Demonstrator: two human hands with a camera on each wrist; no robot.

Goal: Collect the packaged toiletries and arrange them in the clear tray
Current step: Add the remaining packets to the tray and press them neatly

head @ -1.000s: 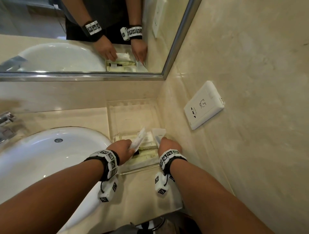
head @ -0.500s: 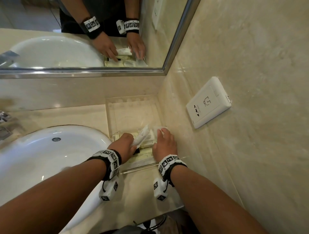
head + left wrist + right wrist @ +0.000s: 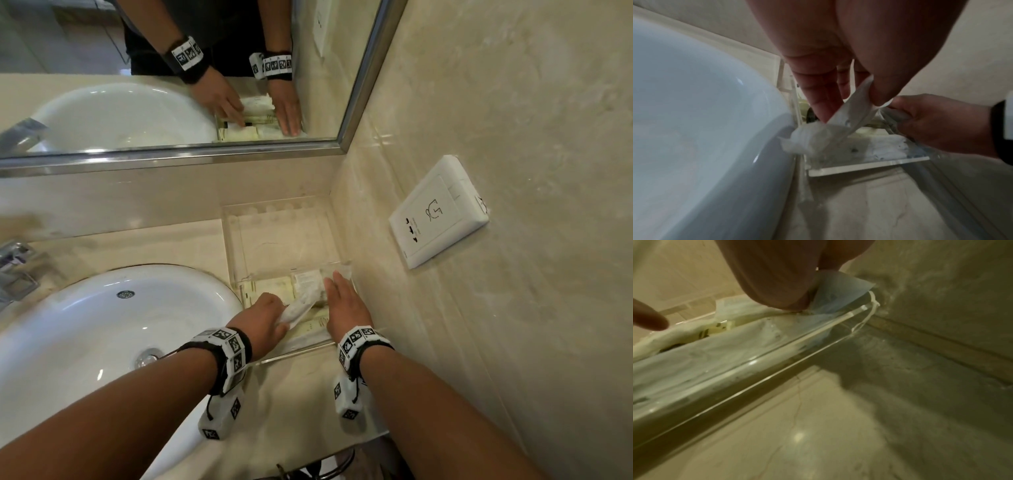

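Observation:
A clear tray (image 3: 239, 246) sits in the counter's back right corner, beside the wall. Several pale yellow and white toiletry packets (image 3: 274, 287) lie in its near half. My left hand (image 3: 284, 315) pinches a white packet (image 3: 303, 306) between thumb and fingers, slanted just over the packets; the left wrist view shows the same packet (image 3: 851, 112) in the pinch. My right hand (image 3: 337, 284) lies flat with straight fingers on a white packet (image 3: 308, 279) at the tray's right side. In the right wrist view that packet (image 3: 840, 290) pokes out from under my palm, behind the tray's front wall (image 3: 760, 360).
A white sink basin (image 3: 102, 325) touches the tray's left side, with a chrome faucet (image 3: 13, 267) at the far left. A wall socket plate (image 3: 438, 212) is on the marble wall to the right. The mirror (image 3: 171, 85) behind reflects both hands.
My right hand has gone from holding its packet upright to lying flat on it in the tray. My left hand has lowered its packet closer to the tray.

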